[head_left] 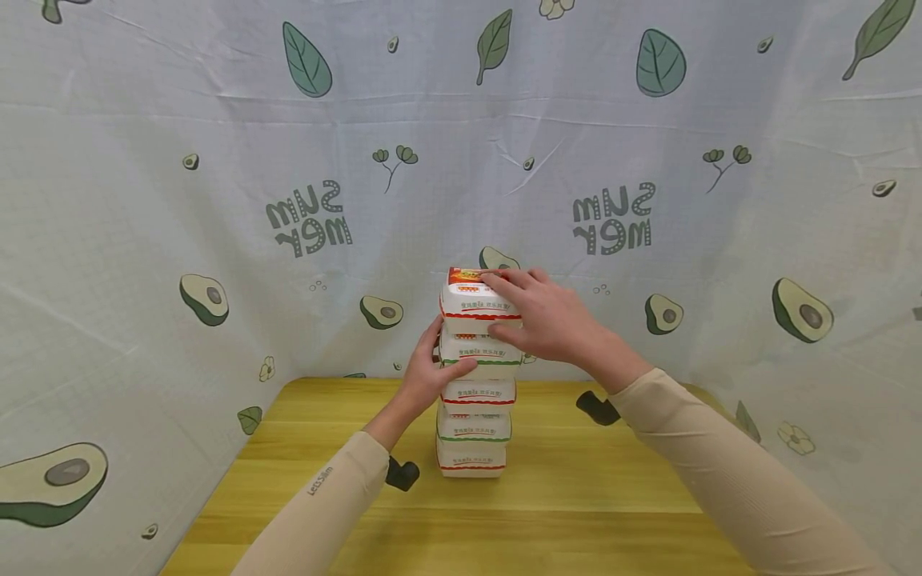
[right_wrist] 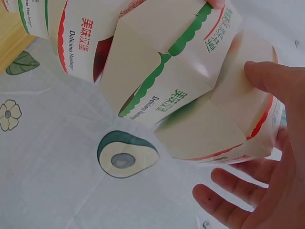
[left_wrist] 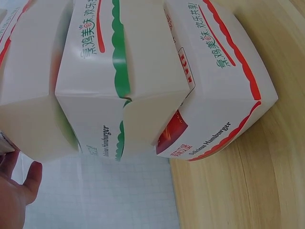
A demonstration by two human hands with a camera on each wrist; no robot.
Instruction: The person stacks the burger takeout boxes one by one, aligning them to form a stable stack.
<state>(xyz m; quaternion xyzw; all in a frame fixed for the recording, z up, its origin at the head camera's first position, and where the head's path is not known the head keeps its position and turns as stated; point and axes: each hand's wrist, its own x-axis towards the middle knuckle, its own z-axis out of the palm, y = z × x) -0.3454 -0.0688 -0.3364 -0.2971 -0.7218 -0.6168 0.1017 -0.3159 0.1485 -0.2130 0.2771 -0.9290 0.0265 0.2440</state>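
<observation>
Several white paper hamburger boxes [head_left: 473,428] form a tall, slightly uneven stack, with red and green scalloped trims alternating. On the top red-trimmed box [head_left: 468,306], my right hand [head_left: 551,316] has fingers across the lid and its thumb at the front, low on the right; its other fingers [right_wrist: 233,188] spread beside the box. My left hand [head_left: 425,376] holds the green-trimmed box [head_left: 461,352] below, thumb across its front and fingers at its left side. The left wrist view shows lower boxes [left_wrist: 147,57] close up, with only part of that hand.
The stack stands on a yellow wood-grain table [head_left: 576,480], near its back edge. A pale curtain [head_left: 461,120] printed with avocados and leaves surrounds the table at the back and both sides. A black device [head_left: 598,408] sits by the right wrist, another [head_left: 402,474] by the left.
</observation>
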